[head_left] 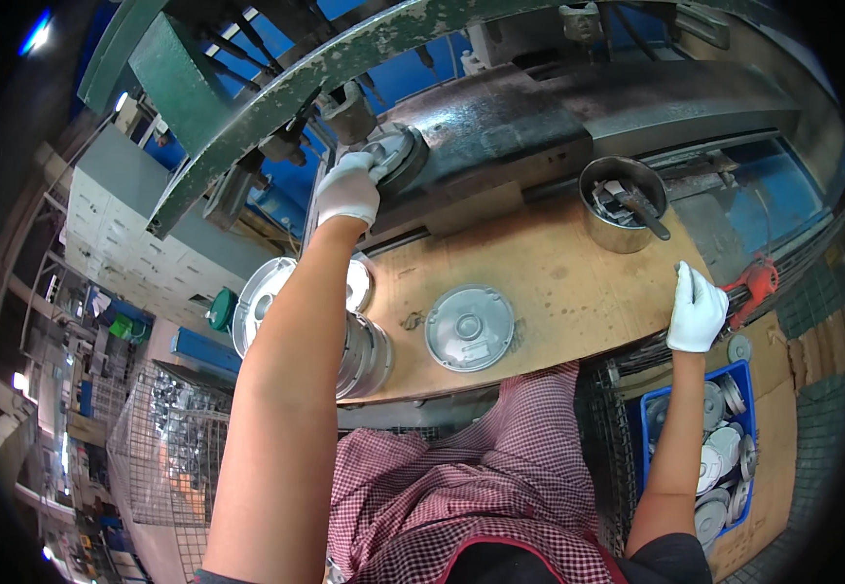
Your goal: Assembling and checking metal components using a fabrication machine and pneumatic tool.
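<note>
My left hand [348, 191], in a white glove, reaches far forward to the machine. Its fingers close on the edge of a round grey metal cover [395, 154], which rests on a round fixture under the machine's spindles. My right hand [699, 310], also gloved, hangs over the board's right edge with its fingers drawn together; whether anything small is between them is hidden. Close to it is a red tool-like object [759, 280]. Another round metal cover [470, 328] lies flat on the wooden board [558, 292] in front of me.
A metal pot [617, 236] holding metal pieces and a handled tool stands on the board's right. Stacked metal covers [368, 354] sit at its left edge. A blue crate [649, 414] of covers is at lower right. The green machine frame [276, 92] arches overhead.
</note>
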{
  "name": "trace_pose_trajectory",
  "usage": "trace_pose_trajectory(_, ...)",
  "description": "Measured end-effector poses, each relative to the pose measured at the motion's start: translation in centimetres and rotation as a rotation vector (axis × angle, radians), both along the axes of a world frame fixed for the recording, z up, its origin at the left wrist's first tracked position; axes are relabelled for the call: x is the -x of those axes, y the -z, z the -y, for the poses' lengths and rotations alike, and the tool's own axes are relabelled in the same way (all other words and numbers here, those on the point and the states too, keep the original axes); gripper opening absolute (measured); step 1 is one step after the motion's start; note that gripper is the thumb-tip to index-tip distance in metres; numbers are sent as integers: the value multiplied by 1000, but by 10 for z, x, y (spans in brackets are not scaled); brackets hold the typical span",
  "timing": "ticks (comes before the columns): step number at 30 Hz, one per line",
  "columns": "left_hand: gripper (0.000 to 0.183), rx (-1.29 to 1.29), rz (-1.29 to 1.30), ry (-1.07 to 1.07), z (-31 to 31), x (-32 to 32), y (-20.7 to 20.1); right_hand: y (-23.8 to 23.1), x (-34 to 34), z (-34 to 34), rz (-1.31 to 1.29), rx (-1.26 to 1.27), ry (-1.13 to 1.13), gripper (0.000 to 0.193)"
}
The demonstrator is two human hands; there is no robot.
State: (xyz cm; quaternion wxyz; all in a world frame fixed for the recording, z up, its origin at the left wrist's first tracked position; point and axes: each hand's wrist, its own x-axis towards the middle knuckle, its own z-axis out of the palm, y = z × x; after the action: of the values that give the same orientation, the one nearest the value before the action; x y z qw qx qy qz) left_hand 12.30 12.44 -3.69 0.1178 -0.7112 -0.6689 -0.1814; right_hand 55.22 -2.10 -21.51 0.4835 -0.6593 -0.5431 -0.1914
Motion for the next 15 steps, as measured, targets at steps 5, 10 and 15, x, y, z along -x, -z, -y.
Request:
trace_pose_trajectory(5,29,-22,-81,-25,4,-6,-2,-5,0,2,5,-11,-12,13)
trace_pose_trajectory(10,26,-25,-176,-83,24,-45,-15,-6,2,3,17,3,-18,12)
trace_pose_trajectory(15,15,-231,-55,183,125,-63,-1,2,-2,1,30,45,7,16)
